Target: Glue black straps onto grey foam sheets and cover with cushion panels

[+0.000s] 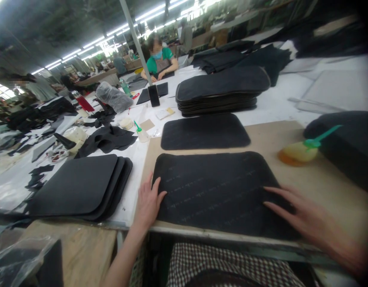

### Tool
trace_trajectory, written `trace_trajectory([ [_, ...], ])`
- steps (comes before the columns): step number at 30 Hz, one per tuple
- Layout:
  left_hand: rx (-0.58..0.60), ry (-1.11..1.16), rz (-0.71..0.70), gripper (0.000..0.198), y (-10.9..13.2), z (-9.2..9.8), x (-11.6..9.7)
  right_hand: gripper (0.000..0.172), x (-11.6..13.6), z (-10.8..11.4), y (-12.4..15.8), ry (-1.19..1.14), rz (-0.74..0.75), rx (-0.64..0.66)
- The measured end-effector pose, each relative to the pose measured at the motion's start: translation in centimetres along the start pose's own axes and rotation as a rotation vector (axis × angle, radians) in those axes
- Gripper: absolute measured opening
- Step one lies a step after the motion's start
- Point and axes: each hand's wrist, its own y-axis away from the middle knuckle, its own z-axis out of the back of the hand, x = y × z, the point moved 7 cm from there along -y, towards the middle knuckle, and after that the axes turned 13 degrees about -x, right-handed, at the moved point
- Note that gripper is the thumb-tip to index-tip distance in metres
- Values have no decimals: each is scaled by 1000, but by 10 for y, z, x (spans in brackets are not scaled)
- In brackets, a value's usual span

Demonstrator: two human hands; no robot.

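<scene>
A black rounded panel (214, 195) with rows of faint pale print lies flat in front of me on a brown board (273, 137). At its left edge rests my left hand (149, 197), fingers apart, thumb on the panel's face. My right hand (291, 207) touches the right side with its fingers stretched out and spread. Just beyond lies a second, narrower black panel (204, 131). To the right of it, a squeeze bottle (300, 153) with amber liquid and a green nozzle leans over on the board.
Stacked black panels stand at the left (79, 185) and at the back (221, 89). A small green-tipped bottle (141, 132), black scraps (108, 138) and a phone (153, 96) lie beyond. Across the table sits a person in a green top (167, 53). Another black piece (348, 147) lies at the right.
</scene>
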Motion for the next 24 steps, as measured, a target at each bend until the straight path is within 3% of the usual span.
trace_trajectory([
  [7,-9,-259,-29,43,5,2,-10,62,11,8,-7,113,167,-81],
  [11,-53,-189,-78,46,-9,6,-41,44,22,14,-4,78,174,-90],
  [16,45,-9,-273,59,-17,-26,-80,31,31,24,-3,45,79,-59],
  [20,85,-15,-355,65,-19,-53,-77,32,41,31,-6,79,3,-102],
  [24,96,-19,-381,67,-19,-58,-64,45,80,20,-10,47,71,-59],
])
